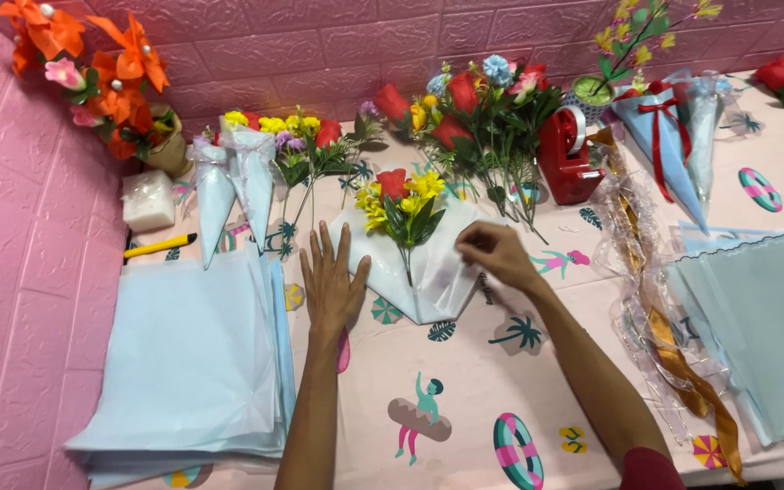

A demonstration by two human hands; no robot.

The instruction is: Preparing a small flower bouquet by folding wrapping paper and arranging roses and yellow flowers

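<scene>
A small bunch of red and yellow artificial flowers (404,205) lies on a light blue wrapping sheet (433,281) in the middle of the table. My left hand (331,283) rests flat on the table with fingers spread, touching the sheet's left edge. My right hand (497,253) pinches the sheet's right edge beside the stems.
A stack of light blue sheets (188,363) lies at left, another (764,318) at right. Wrapped cones (233,186), loose flowers (483,113), a red tape dispenser (566,154), a yellow cutter (158,246), gold ribbon (682,363) and clear film surround the patterned pink tablecloth (465,399).
</scene>
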